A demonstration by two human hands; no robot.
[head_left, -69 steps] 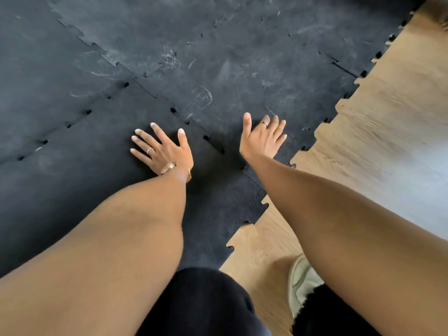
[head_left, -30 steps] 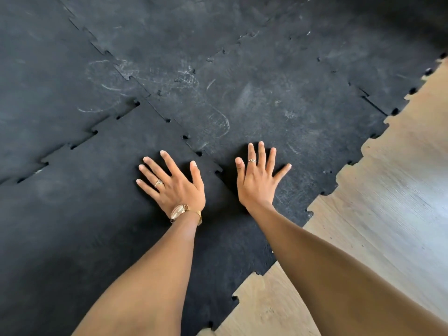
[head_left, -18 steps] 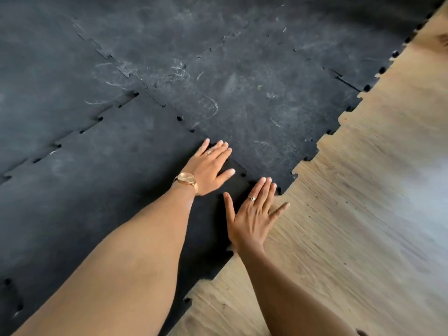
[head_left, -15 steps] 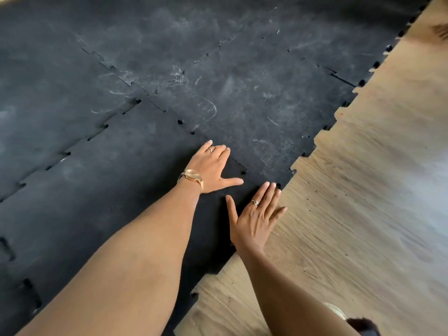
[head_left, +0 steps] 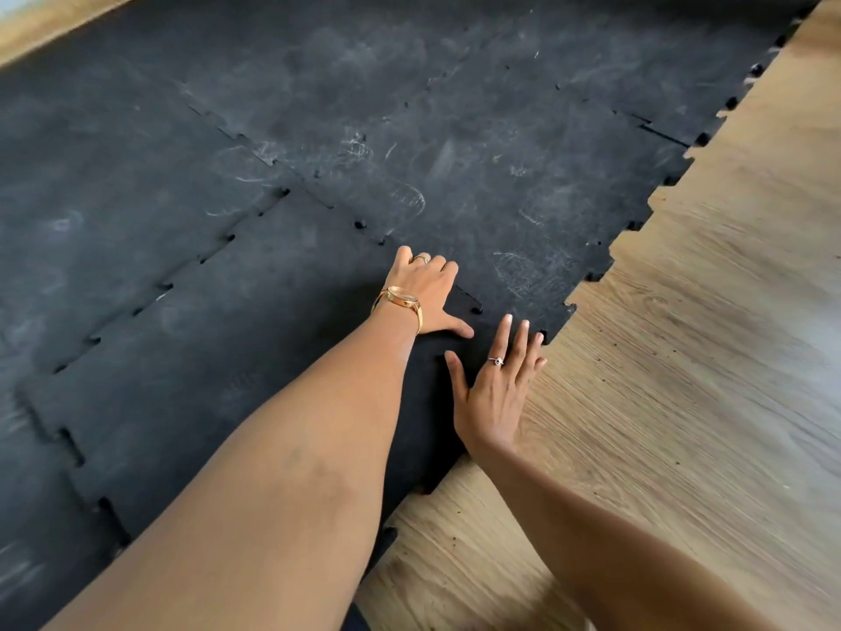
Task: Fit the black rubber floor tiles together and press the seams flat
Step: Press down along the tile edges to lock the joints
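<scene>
Several black rubber floor tiles with puzzle-tooth edges lie joined on a wooden floor. The near tile (head_left: 236, 348) meets the scuffed far tile (head_left: 491, 175) along a toothed seam (head_left: 468, 300). My left hand (head_left: 425, 296), with a gold watch and a ring, rests on that seam, fingers curled down and thumb stretched right. My right hand (head_left: 493, 389), with a ring, lies flat and spread at the near tile's right corner, fingertips by the toothed outer edge, palm half over the wood. Neither hand holds anything.
Bare wooden floor (head_left: 682, 380) fills the right side and near foreground. More joined tiles (head_left: 91, 184) stretch left and far, with small gaps along their seams. A strip of wood floor (head_left: 54, 20) shows at the far left corner.
Both hands moved right along the seam from the tile's middle to its corner by the wood floor. The left hand's fingers have curled; the right hand now lies spread at the tile edge.
</scene>
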